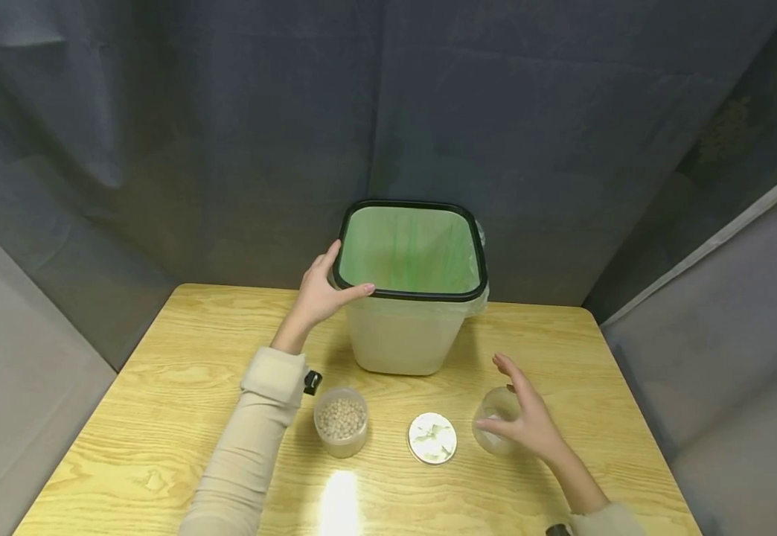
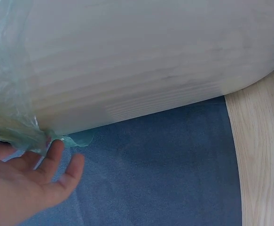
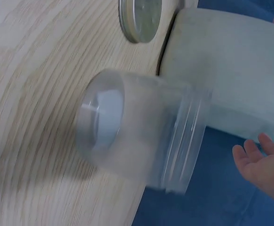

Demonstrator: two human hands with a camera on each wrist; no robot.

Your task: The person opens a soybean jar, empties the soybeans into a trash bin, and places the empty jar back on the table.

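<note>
Left hand (image 1: 318, 294) grips the bin (image 1: 408, 298) rim, right hand (image 1: 529, 420) hovers open-fingered beside the empty jar (image 1: 496, 428); best wrap it squarely, steadily.

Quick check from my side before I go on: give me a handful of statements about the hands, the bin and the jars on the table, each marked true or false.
1. The left hand holds the rim of the waste bin. True.
2. The bin has a green bag liner. True.
3. The right hand grips the jar of beans. False: it is at the empty clear jar, fingers spread, not closed round it.
4. The round lid is screwed on a jar. False: it lies flat on the wooden table between the two jars.
5. The jar of beans stands open. True.
</note>
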